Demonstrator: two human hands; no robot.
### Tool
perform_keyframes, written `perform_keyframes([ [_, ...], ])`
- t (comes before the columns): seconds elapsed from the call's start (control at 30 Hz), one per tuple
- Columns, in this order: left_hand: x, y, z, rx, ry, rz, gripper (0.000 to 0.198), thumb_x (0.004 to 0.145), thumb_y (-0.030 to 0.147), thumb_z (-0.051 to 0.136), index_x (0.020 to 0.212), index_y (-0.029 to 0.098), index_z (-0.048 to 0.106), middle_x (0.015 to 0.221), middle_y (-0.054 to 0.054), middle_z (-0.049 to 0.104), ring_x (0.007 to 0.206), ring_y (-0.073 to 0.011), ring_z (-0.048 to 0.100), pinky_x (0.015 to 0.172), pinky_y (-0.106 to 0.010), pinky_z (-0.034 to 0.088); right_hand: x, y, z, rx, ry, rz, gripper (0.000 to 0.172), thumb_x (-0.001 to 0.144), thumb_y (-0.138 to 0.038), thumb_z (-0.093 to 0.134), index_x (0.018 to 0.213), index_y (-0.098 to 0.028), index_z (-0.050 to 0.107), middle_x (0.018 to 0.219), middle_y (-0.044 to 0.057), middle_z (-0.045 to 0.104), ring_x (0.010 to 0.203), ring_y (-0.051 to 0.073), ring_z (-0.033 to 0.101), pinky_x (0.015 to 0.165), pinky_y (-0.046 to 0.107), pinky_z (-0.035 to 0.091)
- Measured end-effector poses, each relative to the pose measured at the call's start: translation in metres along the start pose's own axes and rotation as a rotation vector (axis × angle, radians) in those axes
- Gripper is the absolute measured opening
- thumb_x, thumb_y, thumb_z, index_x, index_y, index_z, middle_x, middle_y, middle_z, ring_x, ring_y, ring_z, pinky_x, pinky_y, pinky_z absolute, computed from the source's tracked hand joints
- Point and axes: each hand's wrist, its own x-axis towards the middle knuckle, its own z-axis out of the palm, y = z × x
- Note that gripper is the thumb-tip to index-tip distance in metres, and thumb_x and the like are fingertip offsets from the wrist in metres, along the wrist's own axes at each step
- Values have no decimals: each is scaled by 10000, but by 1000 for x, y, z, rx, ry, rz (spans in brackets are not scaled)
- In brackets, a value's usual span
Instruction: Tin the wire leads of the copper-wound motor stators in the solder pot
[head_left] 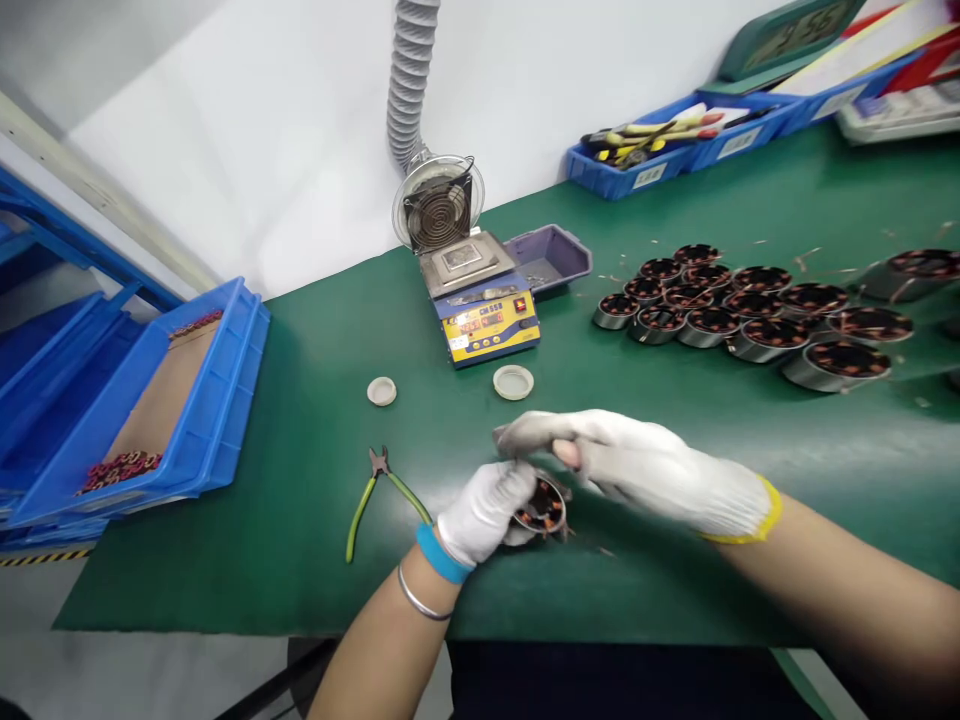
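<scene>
A round metal stator with copper windings (543, 506) rests on the green bench near its front edge. My left hand (486, 510), in a white glove, has its fingers closed on the stator's left side. Above and to the right of that stator is my right hand (630, 460), gloved in white with a yellow cuff; its fingers are stretched out and blurred, and its bare thumb tip shows. Green-handled cutters (381, 464) lie open to the left of my left hand. Two small round white dishes (382, 391) (514, 382) sit farther back.
A yellow and blue solder pot (491, 325) stands at the back centre under a fume hose (411, 80), beside a purple tray (574, 262). Several stators (769, 338) stand at right. Blue tool bins (611, 182) line the back; a large blue crate (247, 370) is at left.
</scene>
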Motion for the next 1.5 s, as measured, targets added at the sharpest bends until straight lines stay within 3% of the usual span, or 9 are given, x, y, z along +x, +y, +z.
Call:
perform_keyframes([
  [0.13,9,-4,3,-169,58,13,744,859,887,606,784,151,680,474,45,471,328,-56,240,359,-225,134,-22,21,21,-101,376,22,473,969,-656,650,1110,-223,776,1107,147,813,1000,333,800,778,437,685],
  [0.33,15,-3,12,-391,383,170,482,1038,605,595,890,163,715,763,-40,672,628,-151,620,596,-249,496,-22,39,61,-636,563,-316,182,908,-421,759,940,-245,729,1002,93,804,1070,349,775,1130,692,512],
  [0.5,14,-11,8,-309,424,322,226,1012,418,692,950,206,741,988,-55,724,981,-204,692,875,-269,540,-5,38,69,-692,607,-255,106,940,-275,640,868,-245,711,946,62,803,952,285,780,1103,640,538],
  [0.77,13,-2,8,-312,560,415,322,983,499,734,883,204,649,781,10,642,621,-121,552,626,-233,461,-26,14,33,-313,462,-85,219,932,-251,590,713,-253,602,860,69,778,993,300,800,750,376,657],
  [0.9,11,14,13,-533,496,220,481,1096,524,530,755,191,598,690,-2,604,553,-117,525,578,-237,450,-16,13,27,-593,571,-418,24,934,-222,681,948,-237,693,960,85,785,1030,305,778,892,462,639],
  [1.0,8,19,18,-623,462,164,494,1129,448,458,750,188,638,745,-30,658,653,-142,613,667,-248,532,0,11,29,-917,495,-660,128,943,-201,679,1062,-202,725,964,101,794,980,315,762,945,576,588],
  [1.17,8,17,21,-699,429,124,480,1120,423,485,779,178,719,830,-65,736,747,-165,676,801,-255,586,10,4,28,-1116,380,-747,209,979,-133,582,1046,-230,755,931,59,805,996,252,762,1051,560,558],
  [1.37,1,23,13,-733,270,95,564,1116,517,411,815,168,736,828,-79,734,768,-174,694,802,-285,596,19,2,31,-881,502,-751,160,914,-124,621,1015,-228,689,913,54,767,974,261,754,1065,566,576],
  [1.5,-10,37,-8,-699,200,315,694,987,808,402,755,230,706,892,-91,760,928,-263,742,854,-405,630,28,-24,38,-488,509,-526,132,932,-113,587,909,-240,617,954,56,758,957,240,756,947,451,634],
])
